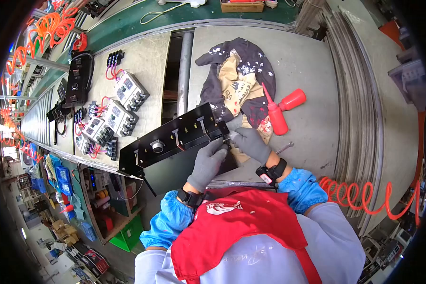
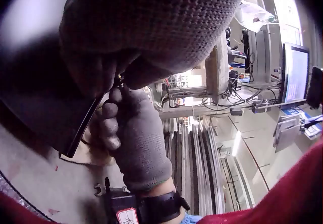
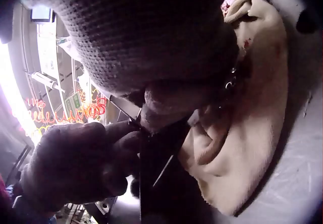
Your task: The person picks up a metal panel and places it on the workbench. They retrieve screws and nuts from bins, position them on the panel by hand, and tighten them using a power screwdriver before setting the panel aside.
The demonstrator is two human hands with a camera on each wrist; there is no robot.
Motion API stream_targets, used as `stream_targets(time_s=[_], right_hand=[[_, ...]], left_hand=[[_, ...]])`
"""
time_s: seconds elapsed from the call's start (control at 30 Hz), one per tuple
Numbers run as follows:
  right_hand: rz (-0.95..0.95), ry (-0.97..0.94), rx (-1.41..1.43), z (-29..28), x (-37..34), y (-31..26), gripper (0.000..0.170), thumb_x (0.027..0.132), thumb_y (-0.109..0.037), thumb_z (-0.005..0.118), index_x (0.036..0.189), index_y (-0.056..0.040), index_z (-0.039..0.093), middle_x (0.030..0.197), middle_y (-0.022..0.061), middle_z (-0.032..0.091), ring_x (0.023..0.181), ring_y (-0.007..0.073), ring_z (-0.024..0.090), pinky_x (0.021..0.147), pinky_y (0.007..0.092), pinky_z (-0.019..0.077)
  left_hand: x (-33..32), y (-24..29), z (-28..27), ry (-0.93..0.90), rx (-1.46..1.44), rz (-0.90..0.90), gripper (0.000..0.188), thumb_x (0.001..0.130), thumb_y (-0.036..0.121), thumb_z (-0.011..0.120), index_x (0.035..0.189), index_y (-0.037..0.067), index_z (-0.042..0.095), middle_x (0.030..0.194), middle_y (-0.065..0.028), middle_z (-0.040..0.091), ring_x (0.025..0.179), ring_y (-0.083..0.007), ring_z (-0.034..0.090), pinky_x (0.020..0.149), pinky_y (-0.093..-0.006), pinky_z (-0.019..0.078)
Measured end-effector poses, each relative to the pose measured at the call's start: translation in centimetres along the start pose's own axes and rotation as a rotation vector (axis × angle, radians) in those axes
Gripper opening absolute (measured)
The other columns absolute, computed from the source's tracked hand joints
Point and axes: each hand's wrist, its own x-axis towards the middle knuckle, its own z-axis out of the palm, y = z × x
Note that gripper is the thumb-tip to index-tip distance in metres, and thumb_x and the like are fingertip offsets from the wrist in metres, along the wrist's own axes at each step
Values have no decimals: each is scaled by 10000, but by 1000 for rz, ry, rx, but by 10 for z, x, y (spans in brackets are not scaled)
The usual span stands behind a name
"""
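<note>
A long black metal panel with a round silver knob and small brass-coloured fittings lies tilted across the bench. My left hand, in a grey knitted glove, grips the panel's right end. The right hand, gloved alike, has curled fingers and pinches at that same corner. Between the fingertips a small brass-coloured piece shows; its exact kind cannot be told. In the right wrist view, the fingers of both hands meet at the panel's edge, mostly in shadow.
Beyond the panel lies a dark, stained cloth with beige patches. Two red bottles and a wrench are to its right. Circuit breakers with wired terminal blocks stand at left. A coiled orange air hose hangs at right.
</note>
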Motion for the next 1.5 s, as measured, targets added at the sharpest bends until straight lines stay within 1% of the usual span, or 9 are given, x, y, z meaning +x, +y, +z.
stream_targets(time_s=[0.2, 0.4, 0.6, 0.7, 0.8, 0.93, 1.0, 1.3, 1.5], right_hand=[[99, 11, 173, -1, -8, -22, 251, 934, -251, 604, 1006, -22, 675, 658, 33, 607, 543, 110, 557, 489, 286, 456], [235, -48, 306, -7, -11, -28, 258, 946, -252, 589, 869, -11, 644, 660, 42, 604, 514, 99, 561, 433, 261, 442], [321, -122, 245, -10, -6, -28, 256, 936, -239, 597, 963, 9, 652, 700, 39, 616, 537, 95, 568, 442, 257, 451], [307, -88, 310, -7, -5, -27, 259, 919, -217, 613, 1023, 16, 655, 738, 43, 631, 576, 96, 584, 475, 259, 470], [54, 29, 387, 2, -4, -26, 263, 903, -187, 614, 1056, 24, 651, 766, 53, 640, 613, 98, 594, 525, 259, 495], [-53, 116, 249, 12, 5, -13, 273, 893, -163, 599, 1105, 1, 649, 784, 71, 650, 660, 107, 621, 566, 259, 515], [-137, 192, 102, 17, 11, -3, 281, 895, -167, 595, 1125, -15, 649, 788, 77, 655, 668, 115, 633, 569, 263, 519], [396, -173, 267, -23, 1, -38, 270, 942, -250, 600, 1014, 4, 659, 747, 65, 638, 579, 122, 606, 474, 265, 482], [299, -218, 221, -19, 4, -32, 230, 943, -207, 593, 978, 14, 647, 758, 66, 637, 607, 116, 608, 501, 261, 494]], left_hand=[[-1, -1, 0, 0, 6, 20, 445, 931, 89, 563, 1346, -64, 514, 1067, -67, 654, 885, -106, 580, 788, -256, 494], [-2, 3, 1, 25, 42, 33, 445, 928, 91, 567, 1337, -76, 514, 1057, -76, 656, 883, -109, 578, 785, -258, 488], [-2, 3, 1, 13, 95, 55, 448, 921, 92, 572, 1328, -86, 514, 1083, -91, 657, 910, -120, 580, 808, -267, 487], [-1, -1, 0, 18, 92, 64, 450, 918, 90, 572, 1329, -83, 515, 1085, -87, 657, 910, -119, 576, 812, -265, 482], [0, -2, 2, 22, 78, 95, 450, 915, 86, 571, 1331, -77, 516, 1075, -74, 655, 898, -111, 569, 806, -261, 477], [1, -6, 2, 31, 67, 102, 452, 913, 82, 568, 1334, -77, 515, 1072, -64, 653, 896, -105, 566, 804, -256, 476], [0, -3, 4, 55, 59, 107, 435, 895, 116, 583, 1286, -71, 551, 1032, -127, 685, 900, -142, 620, 792, -277, 494], [-3, 3, 3, 42, 61, 42, 453, 916, 104, 578, 1327, -78, 523, 1055, -91, 662, 870, -124, 592, 778, -267, 502], [-3, 5, 2, 33, 87, 40, 446, 923, 112, 580, 1322, -79, 526, 1068, -96, 664, 889, -127, 599, 791, -270, 504]])
